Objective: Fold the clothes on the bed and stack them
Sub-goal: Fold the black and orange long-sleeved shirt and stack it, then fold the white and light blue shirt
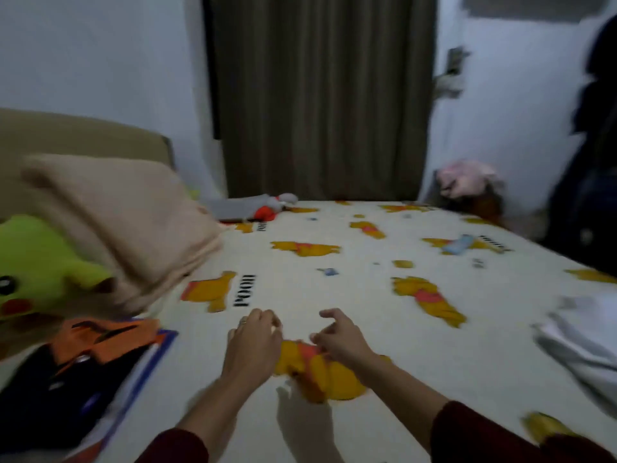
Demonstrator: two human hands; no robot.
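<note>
My left hand [255, 342] and my right hand [337, 337] hover close together over the middle of the bed, fingers loosely curled, holding nothing. The bed sheet [384, 329] is cream with yellow bear prints. A stack of folded clothes [83, 369], orange on top of black and blue-edged pieces, lies at the left near edge. A white garment [584, 339] lies crumpled at the right edge of the bed. The frame is blurred by motion.
A beige pillow [127, 228] and a yellow-green plush toy [36, 272] sit at the left by the headboard. A grey and red soft toy [257, 208] lies at the far edge. Brown curtain [320, 95] behind; pink clothes [467, 178] and dark hanging clothes [594, 162] at right.
</note>
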